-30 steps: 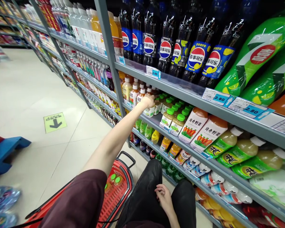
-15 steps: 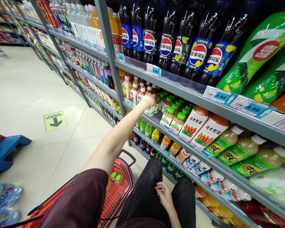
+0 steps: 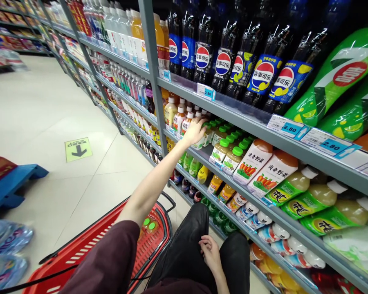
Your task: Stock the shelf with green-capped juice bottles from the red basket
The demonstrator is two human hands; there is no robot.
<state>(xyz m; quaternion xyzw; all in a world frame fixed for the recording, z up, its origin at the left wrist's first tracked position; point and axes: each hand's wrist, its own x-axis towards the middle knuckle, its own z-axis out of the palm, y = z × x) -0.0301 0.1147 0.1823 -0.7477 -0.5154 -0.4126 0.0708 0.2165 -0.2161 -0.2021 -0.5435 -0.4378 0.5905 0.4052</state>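
Note:
My left hand (image 3: 196, 131) reaches into the middle shelf, its fingers curled over the top of a green-capped juice bottle (image 3: 199, 144) in the front row. The hand hides that bottle's cap; the bottle still stands on the shelf. Just left of it are white-capped carrot juice bottles (image 3: 179, 119), and to the right more green-capped bottles (image 3: 220, 151). My right hand (image 3: 211, 252) lies on my thigh, fingers loosely bent and holding nothing. Beside my legs, partly behind my left arm, is a red shopping basket (image 3: 95, 241) with green-capped bottles (image 3: 149, 226) inside.
A shelf edge with price tags (image 3: 290, 127) runs above my left hand, below a row of cola bottles (image 3: 223, 61). A grey upright post (image 3: 155, 69) stands left of the hand. On the floor are a blue pallet (image 3: 18, 183) and wrapped water bottles (image 3: 7, 243).
My view has shifted slightly, so the shelves appear farther right. My left hand's fingers now spread farther over the bottle tops. My right hand stays on my thigh.

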